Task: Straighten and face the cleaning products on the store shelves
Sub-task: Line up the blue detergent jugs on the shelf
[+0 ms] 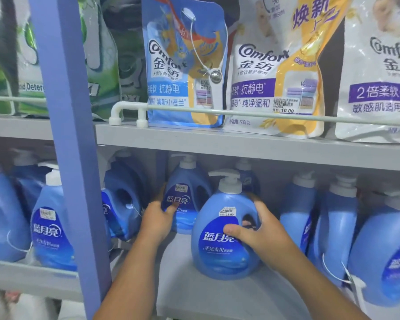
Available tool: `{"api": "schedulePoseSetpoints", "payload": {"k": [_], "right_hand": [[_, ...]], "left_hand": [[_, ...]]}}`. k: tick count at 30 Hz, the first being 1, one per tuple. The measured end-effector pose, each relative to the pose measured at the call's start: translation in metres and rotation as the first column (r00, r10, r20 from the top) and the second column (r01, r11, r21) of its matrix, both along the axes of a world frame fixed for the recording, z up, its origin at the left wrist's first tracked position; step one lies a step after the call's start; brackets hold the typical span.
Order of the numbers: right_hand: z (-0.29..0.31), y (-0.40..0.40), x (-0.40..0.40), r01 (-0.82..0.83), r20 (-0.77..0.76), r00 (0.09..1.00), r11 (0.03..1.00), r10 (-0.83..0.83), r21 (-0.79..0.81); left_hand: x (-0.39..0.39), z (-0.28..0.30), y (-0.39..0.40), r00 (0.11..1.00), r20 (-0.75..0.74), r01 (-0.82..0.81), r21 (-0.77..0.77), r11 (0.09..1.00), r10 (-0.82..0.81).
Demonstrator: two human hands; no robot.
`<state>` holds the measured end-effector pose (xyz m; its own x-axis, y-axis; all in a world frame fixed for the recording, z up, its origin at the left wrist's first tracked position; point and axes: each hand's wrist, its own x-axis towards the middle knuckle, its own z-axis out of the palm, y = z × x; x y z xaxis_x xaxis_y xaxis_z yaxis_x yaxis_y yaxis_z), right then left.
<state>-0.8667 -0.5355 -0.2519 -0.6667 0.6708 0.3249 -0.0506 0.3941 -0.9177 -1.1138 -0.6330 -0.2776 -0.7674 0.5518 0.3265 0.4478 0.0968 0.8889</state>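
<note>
A blue pump bottle of laundry detergent [219,241] stands upright near the front of the lower shelf [217,299], label facing me. My right hand [259,229] grips it at its right side, thumb on the label, fingers through the handle hole. Further back stands a second blue pump bottle [185,195], also label forward. My left hand [157,220] holds its lower left side with the thumb on the label. More blue bottles [333,227] stand to the right, turned sideways.
A blue upright post [72,146] splits the shelving. Left of it stand other blue bottles [49,232]. The upper shelf [240,144] carries Comfort softener pouches [185,65] behind a white rail [263,114], and green detergent bags [102,54] at the left.
</note>
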Motion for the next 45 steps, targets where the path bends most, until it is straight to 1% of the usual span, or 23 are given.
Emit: {"api": "schedulePoseSetpoints", "payload": {"k": [2, 4, 5, 7, 8, 9, 11, 12, 13, 15, 17, 18, 19, 20, 22, 24, 27, 30, 32, 40, 41, 42, 45], "right_hand": [[0.0, -0.002, -0.007, 0.012, 0.002, 1.0, 1.0, -0.012, 0.002], [0.001, -0.006, -0.017, 0.033, 0.006, 0.999, 0.999, -0.033, 0.009], [0.002, -0.009, -0.024, 0.027, 0.0, 1.0, 1.0, -0.027, 0.016], [0.002, -0.017, -0.041, -0.004, -0.03, 1.0, 0.999, 0.005, 0.037], [0.002, -0.02, -0.049, -0.02, -0.05, 0.998, 0.998, 0.023, 0.057], [0.002, -0.023, -0.056, -0.032, -0.046, 0.998, 0.995, 0.037, 0.092], [0.001, -0.028, -0.06, -0.021, 0.025, 1.0, 0.984, 0.017, 0.178], [-0.001, -0.026, -0.059, 0.016, 0.047, 0.999, 0.977, -0.027, 0.211], [-0.001, -0.021, -0.056, 0.076, 0.042, 0.995, 0.971, -0.088, 0.228], [0.008, -0.003, -0.051, 0.263, -0.017, 0.964, 0.937, -0.266, 0.23], [0.026, 0.027, -0.051, 0.451, -0.073, 0.892, 0.859, -0.447, 0.245], [0.038, 0.045, -0.052, 0.499, -0.05, 0.86, 0.815, -0.508, 0.296], [0.048, 0.062, -0.054, 0.495, 0.011, 0.848, 0.798, -0.53, 0.345], [0.055, 0.076, -0.057, 0.45, 0.087, 0.857, 0.82, -0.508, 0.354], [0.059, 0.094, -0.061, 0.299, 0.217, 0.907, 0.913, -0.362, 0.277], [0.055, 0.103, -0.064, 0.209, 0.292, 0.914, 0.944, -0.281, 0.254], [0.049, 0.11, -0.07, 0.249, 0.29, 0.887, 0.901, -0.359, 0.355], [0.041, 0.103, -0.079, 0.398, 0.186, 0.832, 0.795, -0.523, 0.458], [0.036, 0.097, -0.087, 0.469, 0.129, 0.798, 0.741, -0.589, 0.481], [0.03, 0.088, -0.106, 0.552, 0.075, 0.721, 0.637, -0.689, 0.538], [0.028, 0.086, -0.105, 0.54, 0.083, 0.72, 0.632, -0.689, 0.557], [0.028, 0.085, -0.103, 0.517, 0.112, 0.729, 0.65, -0.676, 0.556], [0.033, 0.076, -0.083, 0.398, 0.259, 0.779, 0.77, -0.571, 0.499]], "left_hand": [[0.003, 0.0, -0.004, 0.999, -0.01, -0.05, -0.007, 0.999, 0.05], [0.012, 0.001, -0.015, 0.994, 0.028, -0.109, 0.118, 0.987, 0.106], [0.017, 0.002, -0.022, 0.993, 0.069, -0.104, 0.211, 0.972, 0.091], [0.029, 0.0, -0.033, 0.988, 0.137, 0.018, 0.315, 0.949, -0.064], [0.034, -0.003, -0.037, 0.982, 0.125, 0.095, 0.305, 0.948, -0.139], [0.037, -0.007, -0.04, 0.984, 0.067, 0.142, 0.248, 0.958, -0.163], [0.04, -0.016, -0.041, 0.988, -0.095, 0.13, 0.083, 0.988, -0.122], [0.041, -0.019, -0.041, 0.987, -0.119, 0.115, 0.038, 0.993, -0.11], [0.041, -0.022, -0.041, 0.988, -0.104, 0.113, 0.028, 0.993, -0.11], [0.04, -0.026, -0.041, 0.993, -0.074, 0.099, 0.051, 0.994, -0.095], [0.038, -0.029, -0.04, 0.996, -0.066, 0.056, 0.071, 0.996, -0.051], [0.038, -0.03, -0.039, 0.997, -0.071, 0.036, 0.074, 0.997, -0.031], [0.037, -0.031, -0.038, 0.997, -0.077, 0.026, 0.077, 0.997, -0.02], [0.037, -0.032, -0.038, 0.997, -0.079, 0.027, 0.081, 0.996, -0.021], [0.036, -0.034, -0.037, 0.998, -0.057, 0.043, 0.091, 0.995, -0.038], [0.034, -0.036, -0.037, 0.999, -0.023, 0.047, 0.114, 0.992, -0.045], [0.031, -0.038, -0.035, 0.999, -0.01, 0.054, 0.144, 0.988, -0.053], [0.031, -0.038, -0.034, 0.998, -0.009, 0.06, 0.155, 0.986, -0.059], [0.032, -0.037, -0.035, 0.998, 0.002, 0.066, 0.157, 0.985, -0.067], [0.029, -0.038, -0.034, 0.998, 0.034, 0.053, 0.159, 0.986, -0.059], [0.029, -0.038, -0.034, 0.998, 0.034, 0.054, 0.162, 0.985, -0.06], [0.03, -0.037, -0.035, 0.998, 0.033, 0.053, 0.16, 0.986, -0.059], [0.032, -0.038, -0.038, 0.999, 0.031, 0.009, 0.13, 0.991, -0.014]]}}
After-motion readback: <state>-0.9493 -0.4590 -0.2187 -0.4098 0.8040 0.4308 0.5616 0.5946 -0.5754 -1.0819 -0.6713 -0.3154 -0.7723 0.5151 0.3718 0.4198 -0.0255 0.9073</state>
